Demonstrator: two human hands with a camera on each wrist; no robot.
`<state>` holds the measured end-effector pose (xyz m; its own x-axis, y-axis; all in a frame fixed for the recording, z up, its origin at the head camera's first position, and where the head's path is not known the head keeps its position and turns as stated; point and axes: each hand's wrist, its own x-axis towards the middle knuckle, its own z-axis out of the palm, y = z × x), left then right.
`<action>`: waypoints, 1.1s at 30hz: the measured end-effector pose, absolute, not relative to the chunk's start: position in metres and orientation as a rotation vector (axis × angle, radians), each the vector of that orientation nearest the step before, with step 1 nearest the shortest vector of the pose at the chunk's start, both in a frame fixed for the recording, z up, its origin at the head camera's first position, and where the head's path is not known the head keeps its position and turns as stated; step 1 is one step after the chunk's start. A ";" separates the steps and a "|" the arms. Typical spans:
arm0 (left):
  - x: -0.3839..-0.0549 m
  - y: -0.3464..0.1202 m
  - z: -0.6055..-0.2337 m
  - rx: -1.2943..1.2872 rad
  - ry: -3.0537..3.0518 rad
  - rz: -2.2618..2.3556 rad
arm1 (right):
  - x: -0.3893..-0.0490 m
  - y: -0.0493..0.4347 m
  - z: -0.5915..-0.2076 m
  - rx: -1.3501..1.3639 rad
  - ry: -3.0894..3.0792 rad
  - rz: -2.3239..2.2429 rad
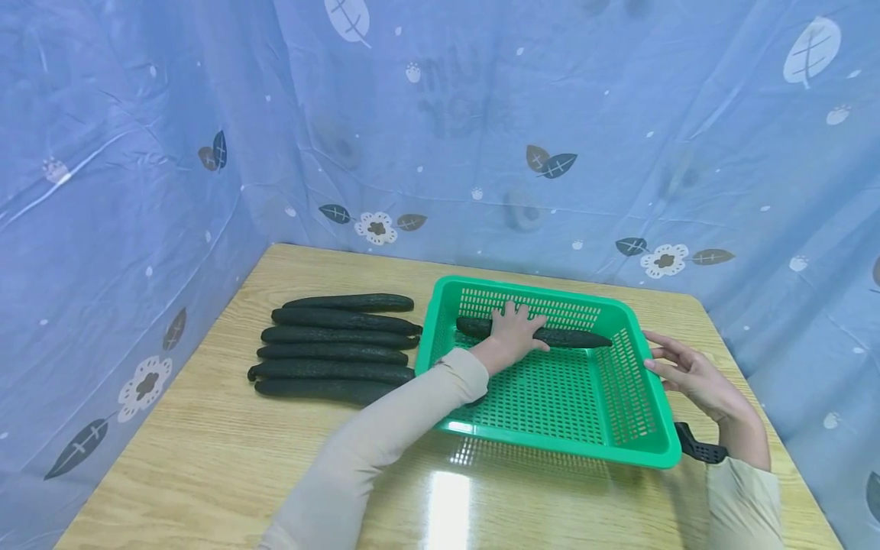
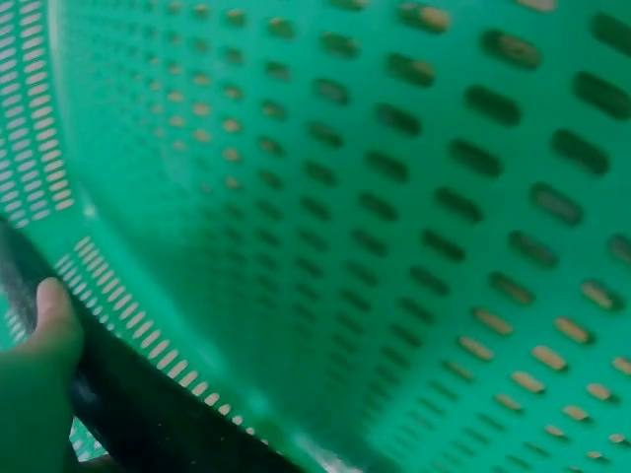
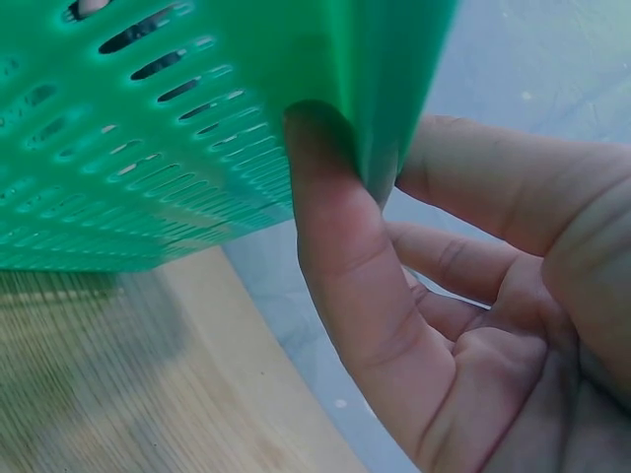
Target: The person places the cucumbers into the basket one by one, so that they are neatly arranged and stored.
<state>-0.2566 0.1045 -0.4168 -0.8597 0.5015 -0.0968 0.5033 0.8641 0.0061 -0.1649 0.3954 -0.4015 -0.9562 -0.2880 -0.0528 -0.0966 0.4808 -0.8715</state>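
A dark green cucumber (image 1: 574,338) lies in the green plastic basket (image 1: 536,442), along its far side. My left hand (image 1: 510,336) rests over this cucumber with fingers spread. In the left wrist view, the thumb (image 2: 54,320) lies against the cucumber (image 2: 138,404). My right hand (image 1: 694,378) pinches the basket's right rim between thumb and fingers. The right wrist view shows that hand (image 3: 444,296) with digits on both sides of the rim (image 3: 385,108).
Several more cucumbers (image 1: 337,352) lie side by side on the wooden table (image 1: 206,458), left of the basket. My left sleeve (image 1: 392,435) crosses the basket's near left corner and hides part of it. Blue patterned cloth (image 1: 467,153) hangs behind the table and at both sides.
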 end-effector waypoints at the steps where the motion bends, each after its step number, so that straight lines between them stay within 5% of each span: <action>1: -0.257 0.105 -0.417 0.796 2.941 -0.033 | -0.165 0.396 -0.401 -0.330 2.537 -1.469; 33: -0.255 0.106 -0.415 0.795 2.933 -0.226 | -0.165 0.397 -0.403 -0.334 2.522 -1.480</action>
